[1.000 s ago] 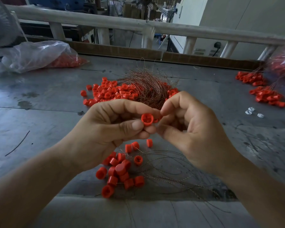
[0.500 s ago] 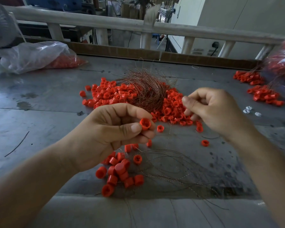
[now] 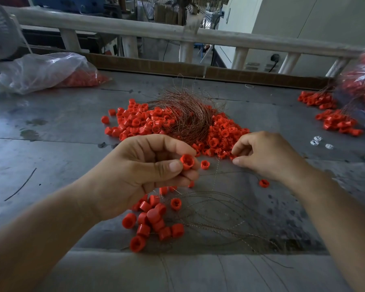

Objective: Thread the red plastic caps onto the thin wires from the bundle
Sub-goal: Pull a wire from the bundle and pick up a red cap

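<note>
Red cap [image 3: 187,161] pinched in our left hand [image 3: 139,175]; our right hand [image 3: 270,157] fingers the loose pile [image 3: 219,135], grip unclear. We judge 1 small cluster [image 3: 154,220] threaded; wire bundle [image 3: 188,121] and pile mostly left.

Red caps [image 3: 171,123], coppery-brown wire bundle [image 3: 190,121], grey table [image 3: 51,157].

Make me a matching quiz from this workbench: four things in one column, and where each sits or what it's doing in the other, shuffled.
Column one
1. plastic bag
2. wire bundle
3. white pieces
4. left hand

Column two
A. pinches one red cap
B. far left of the table
C. on the table's right side
D. lies on the middle heap of red caps

Pairs: 1-B, 2-D, 3-C, 4-A
</note>
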